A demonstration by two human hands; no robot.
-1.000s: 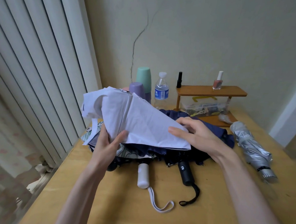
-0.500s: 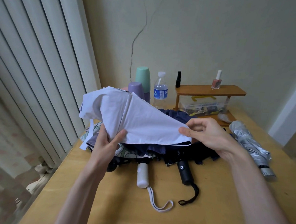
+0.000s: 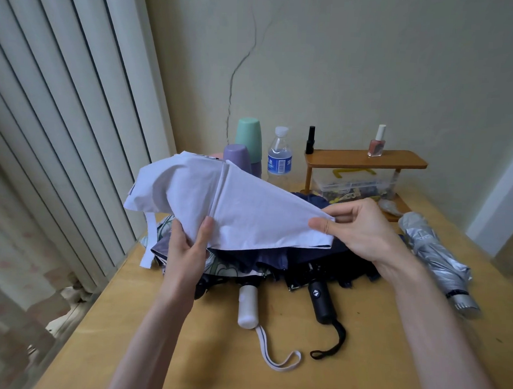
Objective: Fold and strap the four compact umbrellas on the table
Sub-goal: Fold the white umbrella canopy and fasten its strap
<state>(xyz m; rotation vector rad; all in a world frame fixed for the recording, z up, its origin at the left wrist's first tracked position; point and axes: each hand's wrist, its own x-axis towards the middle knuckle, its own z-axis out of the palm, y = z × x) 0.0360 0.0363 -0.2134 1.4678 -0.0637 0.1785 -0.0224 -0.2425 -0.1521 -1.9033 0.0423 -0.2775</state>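
Holding white canopy stretched left-to-right | left hand gripping its fold | right hand pinching its edge

I see a yellow wooden table. A heap of unfolded umbrellas lies mid-table, its white handle and black handle pointing toward me. A folded silver umbrella lies to the right. Along the back stand a mint cup, a purple cup, a water bottle and a small wooden shelf over a clear box.
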